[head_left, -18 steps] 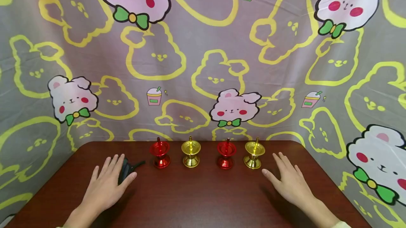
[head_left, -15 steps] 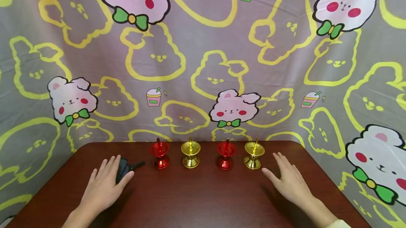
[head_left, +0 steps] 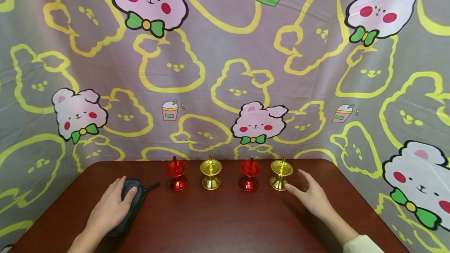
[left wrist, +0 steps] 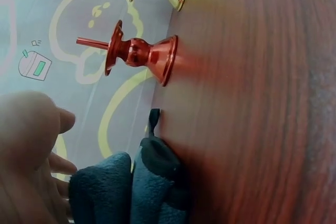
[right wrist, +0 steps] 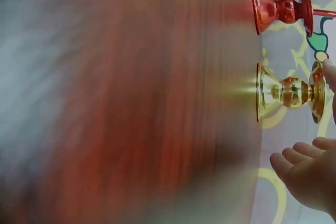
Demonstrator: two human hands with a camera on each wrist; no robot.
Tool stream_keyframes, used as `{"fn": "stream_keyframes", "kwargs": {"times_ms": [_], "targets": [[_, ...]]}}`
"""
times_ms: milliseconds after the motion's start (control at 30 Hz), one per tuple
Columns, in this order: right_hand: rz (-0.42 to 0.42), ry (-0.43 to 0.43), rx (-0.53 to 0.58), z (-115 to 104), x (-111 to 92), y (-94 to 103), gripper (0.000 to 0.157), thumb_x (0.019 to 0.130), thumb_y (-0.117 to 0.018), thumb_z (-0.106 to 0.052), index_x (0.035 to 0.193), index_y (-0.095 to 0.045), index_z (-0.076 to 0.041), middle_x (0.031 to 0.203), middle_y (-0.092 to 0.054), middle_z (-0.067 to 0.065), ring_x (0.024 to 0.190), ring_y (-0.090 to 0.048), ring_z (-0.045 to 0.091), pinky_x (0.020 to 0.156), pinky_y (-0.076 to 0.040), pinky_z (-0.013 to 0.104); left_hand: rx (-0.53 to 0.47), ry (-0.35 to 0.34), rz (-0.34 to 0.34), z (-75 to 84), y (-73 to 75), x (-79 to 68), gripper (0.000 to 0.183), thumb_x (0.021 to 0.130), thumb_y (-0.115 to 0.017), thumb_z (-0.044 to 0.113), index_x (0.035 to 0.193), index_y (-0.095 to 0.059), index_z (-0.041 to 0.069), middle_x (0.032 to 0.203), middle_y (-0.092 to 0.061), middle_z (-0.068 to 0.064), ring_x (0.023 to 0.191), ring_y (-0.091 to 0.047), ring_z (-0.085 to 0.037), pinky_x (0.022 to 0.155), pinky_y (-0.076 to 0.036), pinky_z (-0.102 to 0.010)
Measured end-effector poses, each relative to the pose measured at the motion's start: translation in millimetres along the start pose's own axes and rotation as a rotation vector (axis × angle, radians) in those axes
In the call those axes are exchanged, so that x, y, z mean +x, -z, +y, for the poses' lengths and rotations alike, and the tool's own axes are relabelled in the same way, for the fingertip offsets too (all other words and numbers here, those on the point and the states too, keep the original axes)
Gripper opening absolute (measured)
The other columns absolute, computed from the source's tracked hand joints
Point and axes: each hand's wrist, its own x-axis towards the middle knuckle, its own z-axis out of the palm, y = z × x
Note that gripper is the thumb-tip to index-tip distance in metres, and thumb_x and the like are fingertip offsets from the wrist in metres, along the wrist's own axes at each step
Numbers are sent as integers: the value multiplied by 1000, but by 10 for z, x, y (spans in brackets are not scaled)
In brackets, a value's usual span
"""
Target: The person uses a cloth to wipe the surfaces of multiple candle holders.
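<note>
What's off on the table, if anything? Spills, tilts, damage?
Nothing stands out. Left red holder, left gold holder, right red holder and right gold holder all stand upright in a row; no spill or damage shows. The dark blue cloth is bunched and partly hidden, but looks ordinary.

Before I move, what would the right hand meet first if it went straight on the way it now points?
Most likely the rightmost gold candle holder, just ahead of the right hand, though the exact gap is hard to judge.
</note>
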Motion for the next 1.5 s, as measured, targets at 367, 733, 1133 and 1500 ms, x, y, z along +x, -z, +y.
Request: {"fn": "stream_keyframes", "kwargs": {"times_ms": [367, 733, 1133, 1500], "targets": [[-21, -45, 136, 41, 104, -121, 89, 91, -76, -33, 152, -25, 8, 149, -38, 35, 132, -44, 51, 102, -43, 55, 15, 25, -7, -52, -134, 38, 81, 106, -39, 50, 155, -15, -10, 154, -11, -42, 138, -14, -61, 100, -24, -77], [-17, -53, 193, 38, 215, -250, 76, 88, -80, -24, 145, -38, 6, 138, -53, 29, 128, -51, 44, 100, -47, 50, 118, 16, 21, -87, -229, 71, 82, 102, -54, 46, 151, -23, -13, 149, -14, -46, 135, -19, -63, 103, -27, -73], [78, -54, 119, 43, 331, -343, 45, 85, -82, -16, 119, -62, 6, 115, -69, 22, 108, -63, 31, 81, -50, 27, 206, -6, 66, -114, -304, 98, 99, 87, -76, 43, 149, -26, -14, 148, -17, -47, 134, -21, -63, 103, -27, -72], [120, -60, 73, 20, 363, -338, 45, 86, -82, -23, 119, -66, 3, 115, -70, 19, 107, -60, 28, 82, -47, 31, 160, 38, -4, -110, -285, 127, 87, 88, -76, 22, 149, -26, -14, 149, -13, -47, 134, -17, -65, 103, -27, -73]]}}
